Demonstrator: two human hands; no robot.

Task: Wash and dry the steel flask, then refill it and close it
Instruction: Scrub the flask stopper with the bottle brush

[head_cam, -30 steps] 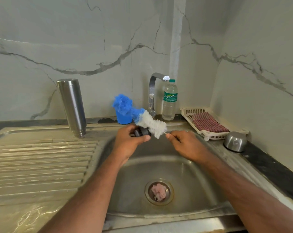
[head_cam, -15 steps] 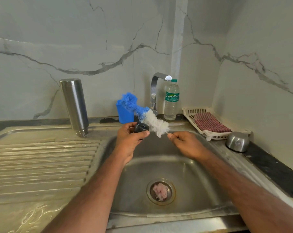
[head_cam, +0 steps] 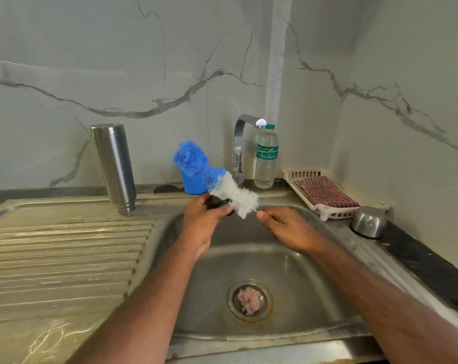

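Observation:
The steel flask (head_cam: pixel 114 166) stands upside down on the drainboard (head_cam: pixel 65 248), mouth down, left of the sink basin (head_cam: pixel 296 271). Over the basin's back edge my left hand (head_cam: pixel 203 219) holds a small black stopper (head_cam: pixel 218 202). My right hand (head_cam: pixel 288 227) pinches the thin wire handle of a bottle brush (head_cam: pixel 233 191) with white and blue bristles. The white bristles lie against the black stopper. A steel cap (head_cam: pixel 368 222) rests mouth down on the counter at the right.
The tap (head_cam: pixel 239 145) rises behind the basin, with a plastic water bottle (head_cam: pixel 266 156) beside it and a blue cup (head_cam: pixel 193 182) to its left. A white tray (head_cam: pixel 325 214) holds a checked red cloth (head_cam: pixel 327 191). Pink scrap sits in the drain (head_cam: pixel 250 300).
The brush has slid back and forth across the black stopper in my left hand. Both hands stay above the basin's back edge.

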